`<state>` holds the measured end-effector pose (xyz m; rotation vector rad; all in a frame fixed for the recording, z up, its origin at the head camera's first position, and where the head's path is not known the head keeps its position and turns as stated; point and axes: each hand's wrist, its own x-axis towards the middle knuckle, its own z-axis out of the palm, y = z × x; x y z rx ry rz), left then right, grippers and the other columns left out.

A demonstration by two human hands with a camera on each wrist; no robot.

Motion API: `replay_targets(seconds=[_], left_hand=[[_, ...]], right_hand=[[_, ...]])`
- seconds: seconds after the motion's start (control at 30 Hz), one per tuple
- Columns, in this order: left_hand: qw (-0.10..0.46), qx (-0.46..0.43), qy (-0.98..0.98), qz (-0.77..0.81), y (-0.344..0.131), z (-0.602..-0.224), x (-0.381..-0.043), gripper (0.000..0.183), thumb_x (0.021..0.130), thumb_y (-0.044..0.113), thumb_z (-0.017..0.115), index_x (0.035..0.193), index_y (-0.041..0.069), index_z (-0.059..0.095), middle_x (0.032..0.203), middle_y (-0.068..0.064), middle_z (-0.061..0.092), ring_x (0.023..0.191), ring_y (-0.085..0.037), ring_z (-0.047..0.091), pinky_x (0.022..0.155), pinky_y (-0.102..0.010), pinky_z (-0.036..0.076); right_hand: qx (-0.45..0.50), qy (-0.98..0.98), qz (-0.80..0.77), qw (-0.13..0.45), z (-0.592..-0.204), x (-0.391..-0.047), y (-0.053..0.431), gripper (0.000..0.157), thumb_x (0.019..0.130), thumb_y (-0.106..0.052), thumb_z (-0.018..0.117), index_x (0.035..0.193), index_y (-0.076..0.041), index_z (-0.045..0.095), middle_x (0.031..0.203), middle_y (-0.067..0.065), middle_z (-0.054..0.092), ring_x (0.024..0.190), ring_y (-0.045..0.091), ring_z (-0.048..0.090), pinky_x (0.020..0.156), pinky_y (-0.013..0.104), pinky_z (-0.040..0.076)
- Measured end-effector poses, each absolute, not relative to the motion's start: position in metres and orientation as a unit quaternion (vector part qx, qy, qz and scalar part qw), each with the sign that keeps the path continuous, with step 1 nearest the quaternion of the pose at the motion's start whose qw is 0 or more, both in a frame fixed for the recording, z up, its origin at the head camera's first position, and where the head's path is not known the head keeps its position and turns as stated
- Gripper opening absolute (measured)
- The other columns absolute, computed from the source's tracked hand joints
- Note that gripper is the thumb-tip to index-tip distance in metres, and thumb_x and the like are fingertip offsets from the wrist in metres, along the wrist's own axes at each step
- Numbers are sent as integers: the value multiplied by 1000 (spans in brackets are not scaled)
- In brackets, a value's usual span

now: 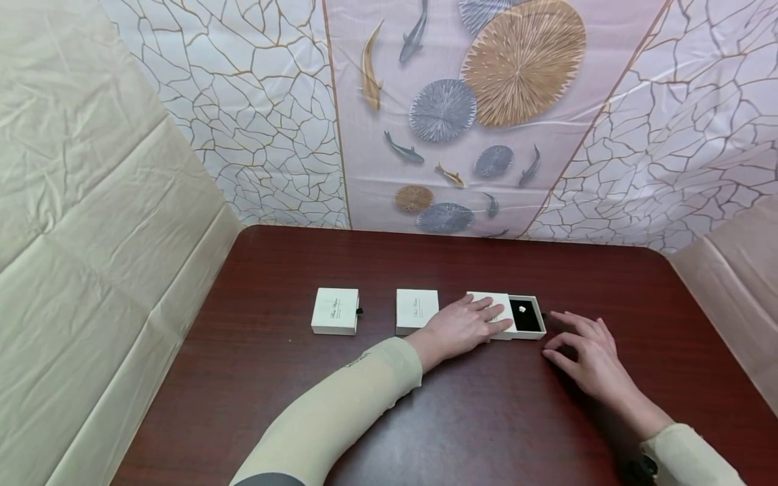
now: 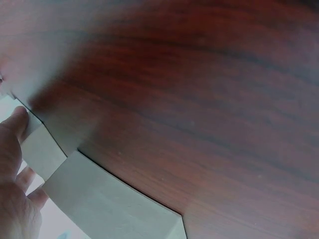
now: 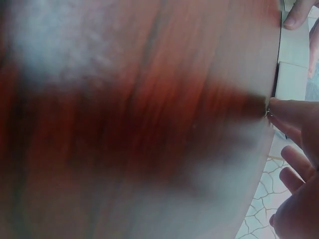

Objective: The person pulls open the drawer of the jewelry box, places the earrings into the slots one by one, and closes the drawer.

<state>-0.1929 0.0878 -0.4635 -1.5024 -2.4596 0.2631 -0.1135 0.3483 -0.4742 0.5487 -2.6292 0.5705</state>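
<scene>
My left hand [image 1: 458, 329] lies over the sleeve of the rightmost white box [image 1: 507, 302], fingers spread across its lid. Its thumb [image 3: 297, 15] presses the front side of that sleeve in the right wrist view. The drawer [image 1: 533, 334] is slid partly out to the right, showing a black insert [image 1: 530, 322] with a small pale, shiny ornament [image 1: 522, 308] on it. Just right of the drawer, my right hand [image 1: 592, 361] pinches a tiny shiny piece [image 3: 268, 112] between thumb and index fingertip; its exact kind is too small to tell.
A middle white box [image 1: 416, 306] is shut, close to my left wrist. Farther left stands another shut white box [image 1: 335, 309] with a black pull tab [image 1: 360, 311]. All stand on a dark red-brown table [image 1: 474, 418], with patterned cloth [image 1: 286, 135] behind.
</scene>
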Motion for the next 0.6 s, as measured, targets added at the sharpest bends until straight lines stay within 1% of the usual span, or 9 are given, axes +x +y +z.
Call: replay_targets(seconds=[0.23, 0.4, 0.6], left_hand=[[124, -512, -845, 91, 86, -463, -193, 51, 97, 43, 52, 146, 35, 42, 150, 4, 42, 138, -19, 39, 109, -40, 39], [125, -513, -845, 90, 86, -462, -193, 50, 97, 42, 52, 145, 35, 42, 149, 5, 42, 138, -19, 39, 109, -39, 39], [123, -514, -844, 88, 87, -463, -193, 50, 97, 42, 52, 145, 36, 42, 150, 5, 42, 139, -18, 38, 109, -39, 38]], right_hand=[[195, -937, 212, 198, -476, -111, 347, 24, 65, -9, 85, 72, -24, 68, 125, 17, 59, 116, 40, 48, 107, 68, 18], [191, -937, 212, 203, -474, -109, 348, 24, 64, -10, 86, 75, -23, 69, 125, 17, 59, 115, 41, 48, 106, 68, 18], [188, -940, 201, 204, -474, -106, 352, 23, 64, -11, 86, 75, -23, 70, 124, 16, 60, 117, 41, 47, 110, 64, 15]])
